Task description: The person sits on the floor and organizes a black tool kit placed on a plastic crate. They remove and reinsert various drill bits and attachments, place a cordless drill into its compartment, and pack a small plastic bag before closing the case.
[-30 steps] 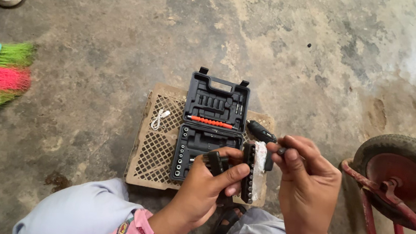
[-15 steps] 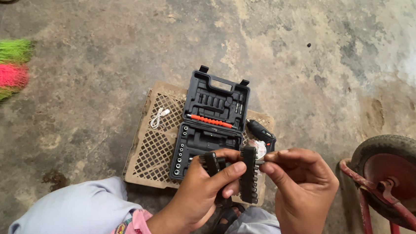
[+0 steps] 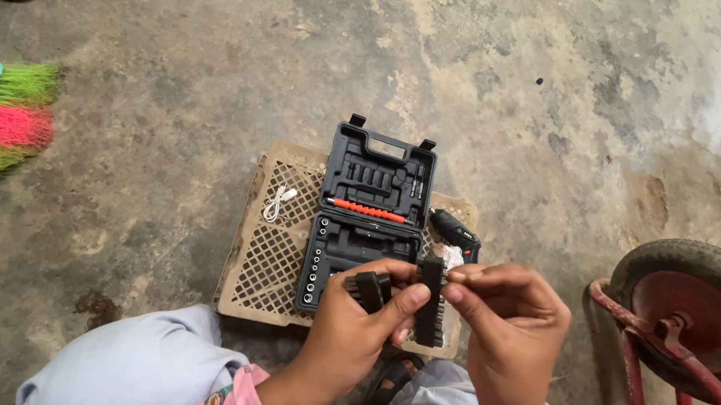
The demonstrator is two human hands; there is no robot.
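Right hand (image 3: 509, 326) moved in from a second ago; pinch now at top of black bit strip (image 3: 431, 307), fingers closed on small bit there. Left hand (image 3: 364, 323) grips strip and second holder (image 3: 368, 289) above open tool case (image 3: 364, 228) on lattice crate (image 3: 266, 255). Risk: bit slips from pinch, drops through crate holes onto concrete floor (image 3: 169, 127); one-handed hold on two holders looks loose.

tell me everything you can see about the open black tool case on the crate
The black tool case looks like moulded plastic and lies open and flat on a tan lattice crate. Its lid half, with a carry handle, holds an orange-red rod; the near half has a row of small sockets. The left hand partly hides its near edge.
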